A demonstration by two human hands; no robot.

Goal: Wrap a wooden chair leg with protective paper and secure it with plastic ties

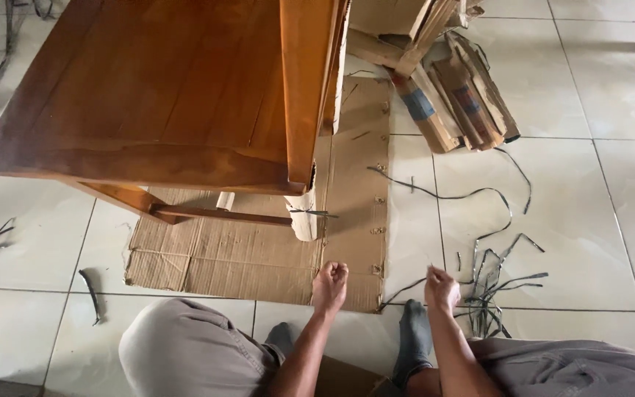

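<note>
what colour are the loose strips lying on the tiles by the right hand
Dark grey to black, thin plastic strips scattered on pale tiles beside the right hand; seen in the head view.

We cannot see what the left hand (330, 285) and the right hand (442, 289) pinch; both are curled shut and anything in the fingers is too small to tell. Our arms and knees run off the bottom edge. The wooden table (148, 95) is cut off at the top, and it hides part of the flat cardboard (244, 257). The pile of cardboard scraps (450, 88) also goes past the top edge. The thin black straps (490, 283) tangle, so we cannot count them.
</note>
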